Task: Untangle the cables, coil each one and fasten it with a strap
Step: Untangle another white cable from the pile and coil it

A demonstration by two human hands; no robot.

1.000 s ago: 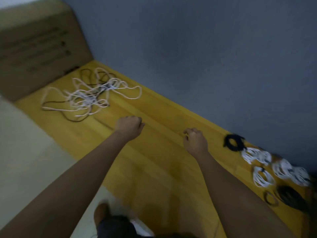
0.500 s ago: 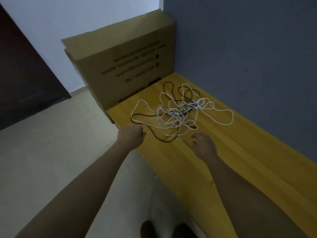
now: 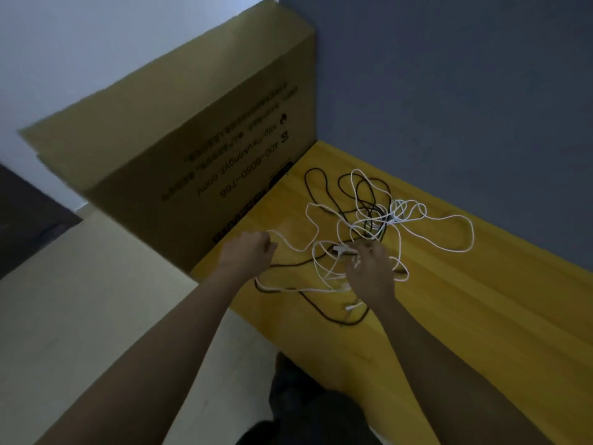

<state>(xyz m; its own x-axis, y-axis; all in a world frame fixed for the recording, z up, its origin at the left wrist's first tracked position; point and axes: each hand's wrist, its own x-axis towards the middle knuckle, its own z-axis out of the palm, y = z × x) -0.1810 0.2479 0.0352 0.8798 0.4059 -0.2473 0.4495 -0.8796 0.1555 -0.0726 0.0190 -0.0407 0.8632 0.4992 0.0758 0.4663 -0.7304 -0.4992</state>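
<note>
On a yellow wooden bench [image 3: 465, 316], the right hand [image 3: 370, 271] digs curled fingers into a tangle of white and black cables [image 3: 369, 226] – the left hand [image 3: 248, 252] is fisted beside it – and a hard tug would likely tighten knots.

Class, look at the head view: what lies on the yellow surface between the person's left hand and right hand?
Between the left hand and right hand, white cable loops and a black cable strand cross the yellow surface, seen in the head view.

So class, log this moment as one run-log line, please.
stage: untangling | left hand: grips white cable | right hand: fingers in tangle | black cable: mixed in | surface: yellow table
</note>
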